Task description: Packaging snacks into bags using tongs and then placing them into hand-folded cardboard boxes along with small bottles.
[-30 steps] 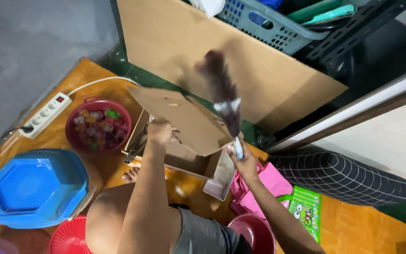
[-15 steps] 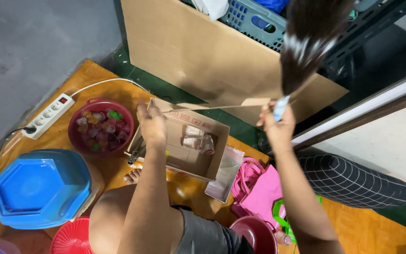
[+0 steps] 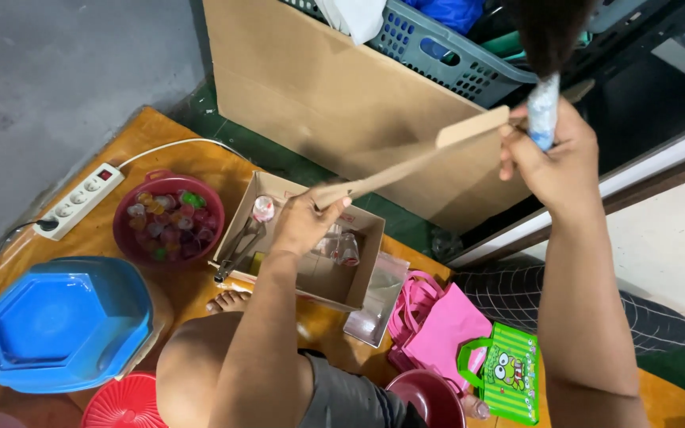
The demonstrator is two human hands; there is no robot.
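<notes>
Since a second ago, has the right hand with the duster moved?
Yes. The right hand holding the duster has risen up and rightward, away from the open cardboard box, toward the grey basket.

The raised cardboard flap (image 3: 414,162) spans above the open box (image 3: 362,273), leaving its mouth reachable from the near side. A red bowl (image 3: 132,246) crowds its left; pink bag (image 3: 445,329) and clear packet (image 3: 374,305) its right.

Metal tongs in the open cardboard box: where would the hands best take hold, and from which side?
Grip the tongs by the joined end near the open box's front left corner, coming from above; they lie flat against the left wall, so sideways access looks blocked.
</notes>
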